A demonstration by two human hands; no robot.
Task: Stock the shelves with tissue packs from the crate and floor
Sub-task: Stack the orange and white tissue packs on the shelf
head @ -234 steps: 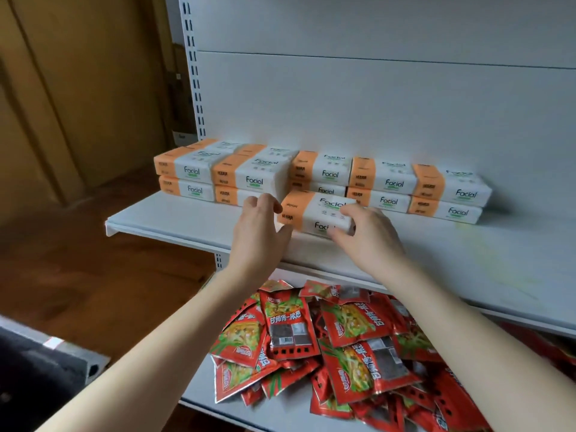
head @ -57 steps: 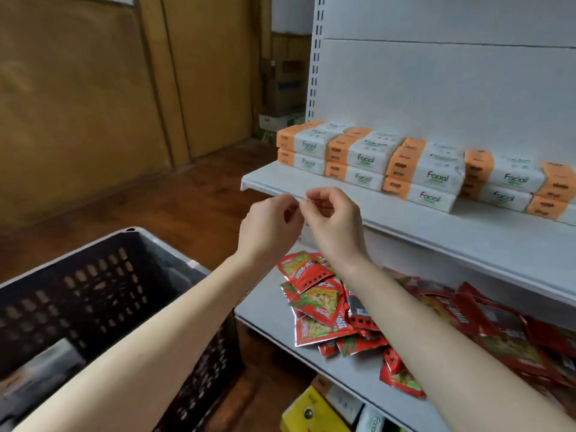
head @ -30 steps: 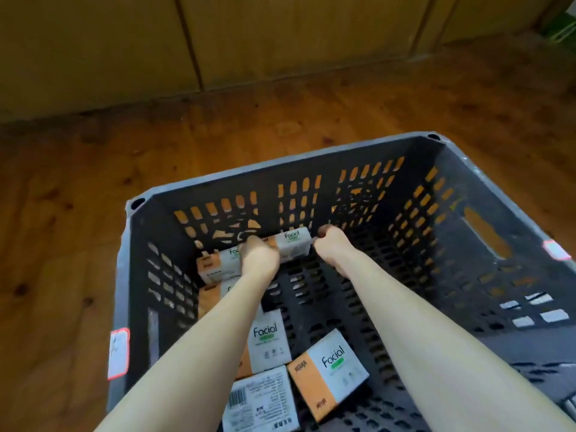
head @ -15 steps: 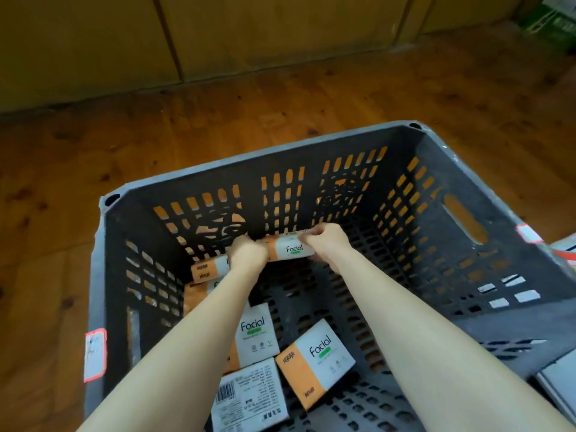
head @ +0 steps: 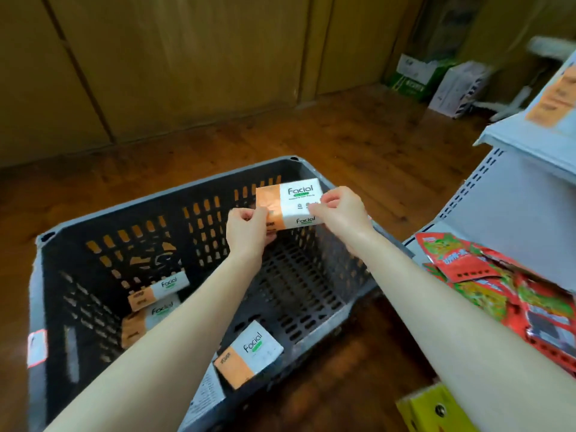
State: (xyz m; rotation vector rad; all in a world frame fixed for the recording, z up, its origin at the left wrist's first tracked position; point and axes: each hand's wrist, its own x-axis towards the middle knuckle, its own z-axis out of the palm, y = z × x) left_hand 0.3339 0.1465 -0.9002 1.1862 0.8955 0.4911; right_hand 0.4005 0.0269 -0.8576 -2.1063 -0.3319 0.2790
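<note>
So, down left the dark crate [head: 103,226] has a few loose Facial packs [head: 159,289] lying on its bottom. Up over its far rim, the left hand [head: 247,232] pinches the orange end of one tissue pack [head: 290,202] and the right hand [head: 339,213] pinches the white end. Red snack packets [head: 498,285] are piled on the shelf unit [head: 514,213] at right.

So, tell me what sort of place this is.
Probably a small shop: white slotted metal shelving, red snack packets piled on it, and a grey plastic crate holding orange-and-white tissue packs.
</note>
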